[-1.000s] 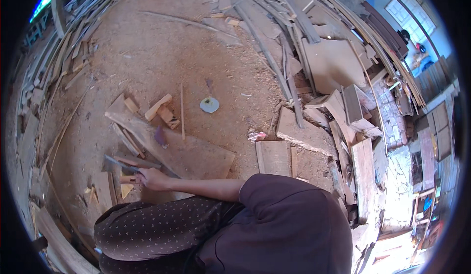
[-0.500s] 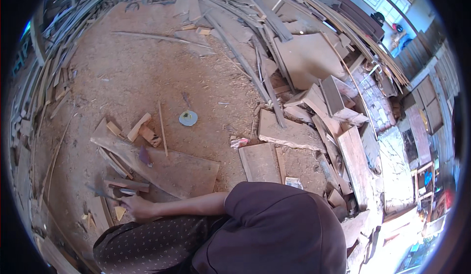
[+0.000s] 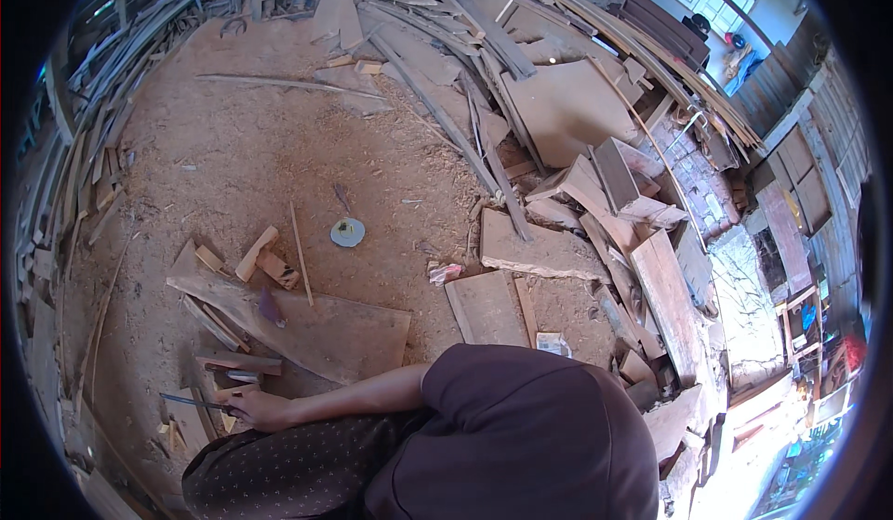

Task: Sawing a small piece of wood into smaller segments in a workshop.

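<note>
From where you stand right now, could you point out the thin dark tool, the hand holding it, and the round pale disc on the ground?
Thin dark tool [image 3: 193, 401]: head view, middle of its exposed length.
Hand [image 3: 263, 410]: head view, back of the hand.
Round pale disc [image 3: 347, 233]: head view, middle of its upper face.

My shirt [image 3: 530, 427] shows dark plum, my dark trousers [image 3: 288, 469] flecked with pale motifs, my tool [image 3: 193, 402] dark grey, that disc [image 3: 347, 233] white with yellow-green blotches, that scrap [image 3: 271, 307] purple

The bare right hand [image 3: 260, 411] hid one end of a thin, dark, straight tool [image 3: 193, 401]; below this grip, the frame's edge cropped dark, white-patterned trousers [image 3: 279, 469].
</note>
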The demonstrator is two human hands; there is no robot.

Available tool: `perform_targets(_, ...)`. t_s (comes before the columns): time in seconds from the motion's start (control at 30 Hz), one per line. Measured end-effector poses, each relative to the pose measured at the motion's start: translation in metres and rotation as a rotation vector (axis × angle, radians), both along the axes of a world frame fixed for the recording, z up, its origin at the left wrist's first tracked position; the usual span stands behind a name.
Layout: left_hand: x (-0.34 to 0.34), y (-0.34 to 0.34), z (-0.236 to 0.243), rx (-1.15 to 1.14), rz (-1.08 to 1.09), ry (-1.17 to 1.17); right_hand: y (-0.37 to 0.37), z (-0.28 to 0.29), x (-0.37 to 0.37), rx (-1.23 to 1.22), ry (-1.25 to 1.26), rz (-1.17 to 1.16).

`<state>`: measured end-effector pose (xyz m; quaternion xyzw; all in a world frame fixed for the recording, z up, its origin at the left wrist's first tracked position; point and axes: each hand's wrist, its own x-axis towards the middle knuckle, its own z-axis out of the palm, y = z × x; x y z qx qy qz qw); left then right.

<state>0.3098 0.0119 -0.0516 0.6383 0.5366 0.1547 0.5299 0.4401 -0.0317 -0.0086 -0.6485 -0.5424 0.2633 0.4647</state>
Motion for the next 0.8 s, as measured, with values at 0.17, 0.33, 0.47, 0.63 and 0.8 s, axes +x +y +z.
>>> perform_targets(0.17, -0.008, 0.006, -0.002, -0.007, 0.011, -0.003, -0.002, 0.007, 0.002, 0.000, 0.021, -0.003)
perform_targets(0.33, -0.043, 0.011, 0.008, -0.014, 0.064, -0.019, 0.004, 0.013, 0.005, -0.072, 0.210, 0.088)
perform_targets(0.47, -0.122, -0.008, 0.018, -0.064, 0.210, -0.019, -0.003, -0.011, 0.008, -0.014, 0.232, 0.093)
perform_targets(0.63, -0.182, -0.064, 0.022, -0.140, 0.365, -0.014, 0.000, -0.034, -0.003, -0.197, 0.033, 0.056)
perform_targets(0.8, -0.194, -0.097, 0.037, -0.182, 0.468, -0.033, 0.015, -0.031, -0.012, -0.266, 0.026, 0.203)
